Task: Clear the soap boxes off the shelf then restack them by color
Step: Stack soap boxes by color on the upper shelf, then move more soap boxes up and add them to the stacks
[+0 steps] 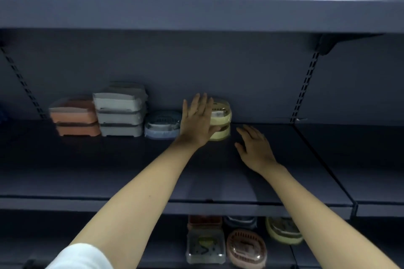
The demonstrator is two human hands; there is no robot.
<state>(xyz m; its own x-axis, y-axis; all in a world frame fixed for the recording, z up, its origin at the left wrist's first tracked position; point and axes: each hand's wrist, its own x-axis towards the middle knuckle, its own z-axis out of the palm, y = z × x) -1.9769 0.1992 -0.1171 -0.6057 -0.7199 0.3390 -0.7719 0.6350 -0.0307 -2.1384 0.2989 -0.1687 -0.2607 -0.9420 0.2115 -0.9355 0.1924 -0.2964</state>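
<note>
Soap boxes point(244, 244) wait down low, not sorted yet. My right hand point(255, 148) is flat and holds nothing. My left hand point(197, 120), fingers straight, touches the yellow stack point(222, 120) — orange point(74, 119), gray point(120, 113), blue point(161, 124) already stacked at the back.

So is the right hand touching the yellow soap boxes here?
Apart. The head view shows dark shelf surface between the right hand and the yellow soap boxes; the left hand is the one against them.

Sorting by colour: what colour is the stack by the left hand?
Pale yellow stack, in the head view.
</note>
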